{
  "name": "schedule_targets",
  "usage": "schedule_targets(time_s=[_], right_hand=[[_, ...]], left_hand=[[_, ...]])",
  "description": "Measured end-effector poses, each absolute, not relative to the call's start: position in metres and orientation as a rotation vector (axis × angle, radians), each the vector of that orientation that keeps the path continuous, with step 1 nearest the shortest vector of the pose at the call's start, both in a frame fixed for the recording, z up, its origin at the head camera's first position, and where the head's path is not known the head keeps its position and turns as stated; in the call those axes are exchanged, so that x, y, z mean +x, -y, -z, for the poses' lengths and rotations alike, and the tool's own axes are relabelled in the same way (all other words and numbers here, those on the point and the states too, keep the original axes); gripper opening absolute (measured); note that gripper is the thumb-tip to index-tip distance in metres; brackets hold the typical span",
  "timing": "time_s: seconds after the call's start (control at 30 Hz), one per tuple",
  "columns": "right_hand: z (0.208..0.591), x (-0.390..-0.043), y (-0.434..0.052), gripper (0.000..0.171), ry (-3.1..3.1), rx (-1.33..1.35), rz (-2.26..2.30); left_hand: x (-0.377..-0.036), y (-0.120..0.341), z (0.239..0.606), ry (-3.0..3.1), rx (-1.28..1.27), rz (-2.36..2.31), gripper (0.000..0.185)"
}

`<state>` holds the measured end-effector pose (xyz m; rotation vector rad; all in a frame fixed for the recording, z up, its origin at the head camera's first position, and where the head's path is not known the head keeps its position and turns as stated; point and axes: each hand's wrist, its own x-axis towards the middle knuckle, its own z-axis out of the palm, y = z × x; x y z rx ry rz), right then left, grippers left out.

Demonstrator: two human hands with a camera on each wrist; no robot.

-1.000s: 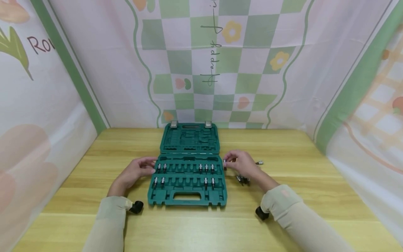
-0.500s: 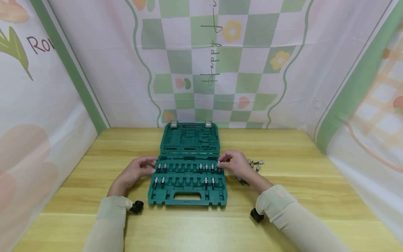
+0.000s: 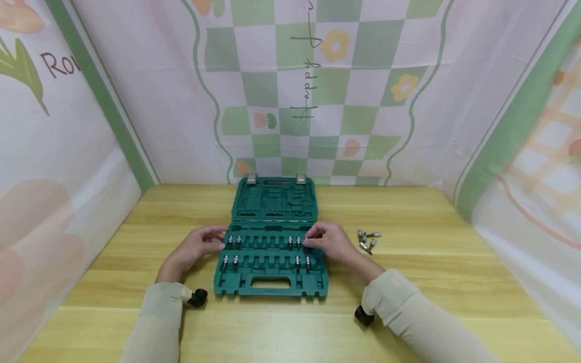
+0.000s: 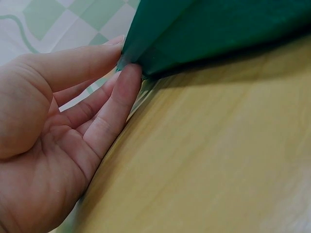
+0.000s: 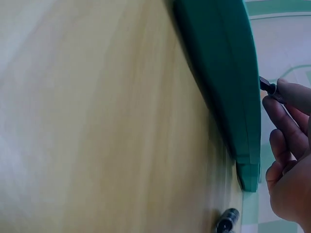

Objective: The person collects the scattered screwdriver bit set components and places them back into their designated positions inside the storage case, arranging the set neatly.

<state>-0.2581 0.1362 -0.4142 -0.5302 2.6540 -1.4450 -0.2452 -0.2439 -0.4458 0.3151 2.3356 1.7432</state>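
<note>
Green and open, the tool case (image 3: 272, 262) lies flat on the wooden counter (image 3: 408, 282) between both hands. Left hand (image 3: 192, 248) rests with relaxed, straight fingers against the case's left edge. Right hand (image 3: 329, 241) pinches a small socket bit (image 5: 268, 86) over the right end of the upper slot row. Loose bits (image 3: 366, 239) lie just right of it.

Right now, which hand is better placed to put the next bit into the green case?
The right hand: it pinches a bit over the case, while the left hand only steadies the edge.
</note>
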Motion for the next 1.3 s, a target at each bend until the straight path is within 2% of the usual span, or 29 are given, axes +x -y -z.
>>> schedule_targets(time_s=[1.03, 1.3], right_hand=[[0.417, -0.244, -0.105, 0.006, -2.539, -0.621, 1.479], [0.422, -0.242, -0.100, 0.007, -2.581, -0.696, 1.370]], left_hand=[[-0.247, 0.245, 0.448, -2.334, 0.295, -1.745, 0.048], [-0.247, 0.245, 0.447, -2.320, 0.292, -1.745, 0.049]])
